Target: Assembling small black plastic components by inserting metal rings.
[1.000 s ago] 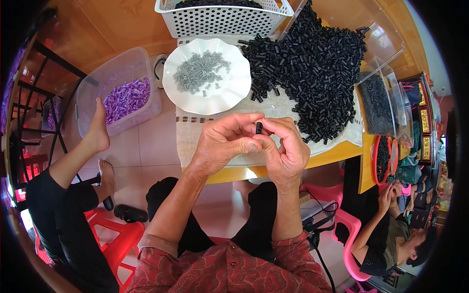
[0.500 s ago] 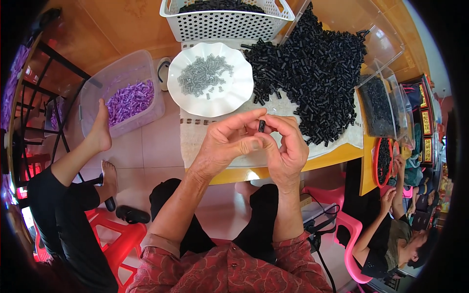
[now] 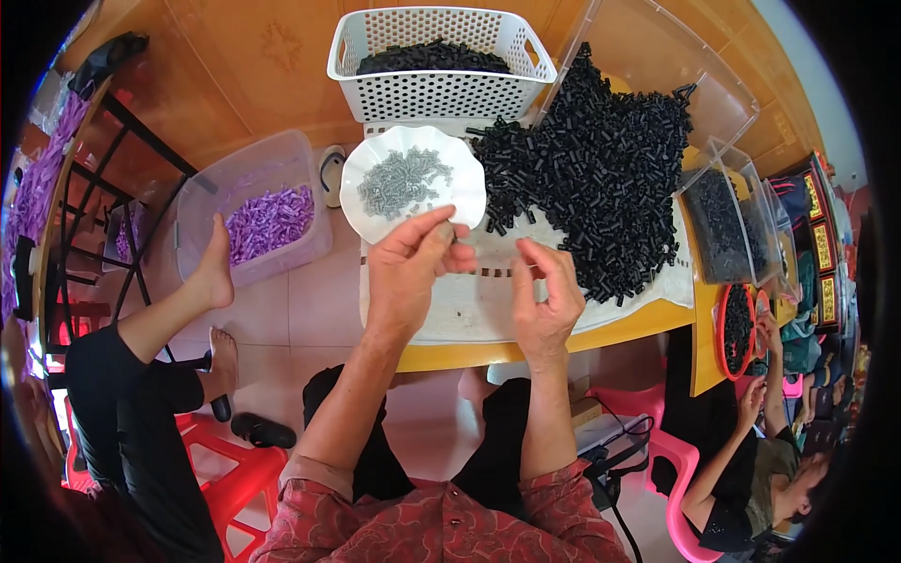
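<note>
My left hand (image 3: 405, 281) is over the near edge of the white scalloped plate (image 3: 361, 211), thumb and forefinger pinched together. A small dark piece (image 3: 455, 235) shows partly at their tips, mostly hidden by the fingers. To its right, apart from it, my right hand (image 3: 547, 305) is closed with thumb and forefinger drawn near each other; whatever lies between them is too small to make out. Small clear plastic pieces (image 3: 404, 183) lie heaped on the plate. A large pile of short black tubes (image 3: 601, 169) spreads on the cloth beyond my right hand.
A white perforated basket (image 3: 441, 97) of black pieces stands at the back. On the left, a clear tub (image 3: 188, 220) holds purple pieces, near another person's bare foot (image 3: 218, 267). Clear boxes (image 3: 727, 225) and a red tray (image 3: 721, 328) are at right, beside a seated person (image 3: 765, 460).
My hands have parted: the left moved left toward the plate, the right slightly lower. The black tube they held together is no longer plainly visible. The view has shifted a little.
</note>
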Available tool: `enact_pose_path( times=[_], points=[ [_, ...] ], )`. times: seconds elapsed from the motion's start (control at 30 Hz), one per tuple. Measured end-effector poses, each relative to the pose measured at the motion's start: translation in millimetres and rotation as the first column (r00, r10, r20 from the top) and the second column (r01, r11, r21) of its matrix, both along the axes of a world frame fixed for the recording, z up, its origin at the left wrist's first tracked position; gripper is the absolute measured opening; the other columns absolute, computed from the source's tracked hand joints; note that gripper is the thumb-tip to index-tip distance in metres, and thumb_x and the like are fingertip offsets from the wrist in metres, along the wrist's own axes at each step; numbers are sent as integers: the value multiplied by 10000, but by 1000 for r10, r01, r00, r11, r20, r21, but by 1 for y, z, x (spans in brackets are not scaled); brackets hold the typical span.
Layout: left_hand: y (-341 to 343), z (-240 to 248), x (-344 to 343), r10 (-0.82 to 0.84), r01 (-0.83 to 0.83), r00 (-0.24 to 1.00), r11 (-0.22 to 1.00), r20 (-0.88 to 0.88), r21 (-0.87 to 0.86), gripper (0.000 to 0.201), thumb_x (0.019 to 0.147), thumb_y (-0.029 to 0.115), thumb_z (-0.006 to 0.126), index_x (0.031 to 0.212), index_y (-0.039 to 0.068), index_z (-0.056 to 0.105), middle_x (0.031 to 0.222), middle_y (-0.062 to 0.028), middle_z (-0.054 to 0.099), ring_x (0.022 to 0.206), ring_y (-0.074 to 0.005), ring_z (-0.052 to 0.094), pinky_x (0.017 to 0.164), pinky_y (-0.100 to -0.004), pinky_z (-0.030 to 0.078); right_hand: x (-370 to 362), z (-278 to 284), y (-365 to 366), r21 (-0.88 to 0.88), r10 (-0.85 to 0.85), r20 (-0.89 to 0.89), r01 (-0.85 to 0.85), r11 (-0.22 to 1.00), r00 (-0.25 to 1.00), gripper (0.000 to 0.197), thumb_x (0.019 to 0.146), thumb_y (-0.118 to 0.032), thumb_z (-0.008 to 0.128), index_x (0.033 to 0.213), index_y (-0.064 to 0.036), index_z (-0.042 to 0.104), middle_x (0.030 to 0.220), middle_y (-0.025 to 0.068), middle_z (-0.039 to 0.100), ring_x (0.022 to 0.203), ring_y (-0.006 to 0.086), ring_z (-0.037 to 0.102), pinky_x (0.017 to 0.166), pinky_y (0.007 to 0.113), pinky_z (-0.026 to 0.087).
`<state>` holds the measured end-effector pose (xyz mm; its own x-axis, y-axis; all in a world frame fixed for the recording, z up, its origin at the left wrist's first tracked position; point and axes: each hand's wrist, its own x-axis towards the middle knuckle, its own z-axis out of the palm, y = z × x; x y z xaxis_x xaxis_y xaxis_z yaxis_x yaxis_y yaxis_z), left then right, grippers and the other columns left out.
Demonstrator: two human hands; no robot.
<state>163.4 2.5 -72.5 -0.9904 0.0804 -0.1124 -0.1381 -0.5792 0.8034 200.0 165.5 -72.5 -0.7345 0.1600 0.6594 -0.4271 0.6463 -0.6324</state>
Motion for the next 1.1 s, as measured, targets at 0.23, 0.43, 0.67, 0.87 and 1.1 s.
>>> enact_pose_path(
  times=[0.23, 0.43, 0.67, 0.87, 1.1],
  points=[
    [3, 49, -101, 100, -116, 985, 987, -139, -111, 292, 951, 69, 579, 1198, -85, 601, 946, -161, 670, 801, -216, 680, 750, -349, 604, -4, -10, 25, 3, -212, -65, 212, 977, 975, 210, 831, 112, 654, 1015, 12, 669, 912, 121, 678, 763, 219, 636, 596, 281, 520],
    [-50, 78, -242, -125, -135, 888, 849, -442, -511, 229, 934, 21, 509, 1133, -58, 591, 1029, -126, 660, 977, -190, 648, 844, -274, 550, -8, -10, 20, -14, -196, -74, 196, 981, 978, 200, 834, 101, 659, 1009, 5, 672, 919, 122, 678, 771, 221, 643, 579, 284, 532],
    [-6, 76, -136, 196, -280, 937, 915, -288, -290, 310, 918, 106, 639, 1127, -123, 625, 905, -168, 692, 777, -202, 694, 700, -284, 575, -6, -11, 32, -16, -236, -13, 236, 972, 972, 181, 838, 91, 661, 997, 4, 673, 916, 121, 679, 775, 221, 647, 584, 284, 531],
    [-28, 36, -39, 229, -279, 960, 823, -161, -495, 222, 923, 109, 666, 1080, -46, 688, 954, -100, 693, 737, -119, 637, 697, -257, 555, -7, -14, 21, -15, -196, 53, 198, 980, 979, 184, 818, 96, 670, 977, 4, 677, 898, 122, 680, 776, 233, 645, 621, 297, 526],
    [-43, 4, -23, 1, -541, 823, 306, -568, -783, 153, 815, -43, 622, 928, 9, 712, 866, -91, 660, 744, -239, 638, 674, -356, 514, -13, -16, 5, 65, -124, 49, 121, 991, 991, 198, 797, 107, 667, 966, 4, 671, 878, 130, 677, 758, 266, 632, 648, 333, 515]
  ],
)
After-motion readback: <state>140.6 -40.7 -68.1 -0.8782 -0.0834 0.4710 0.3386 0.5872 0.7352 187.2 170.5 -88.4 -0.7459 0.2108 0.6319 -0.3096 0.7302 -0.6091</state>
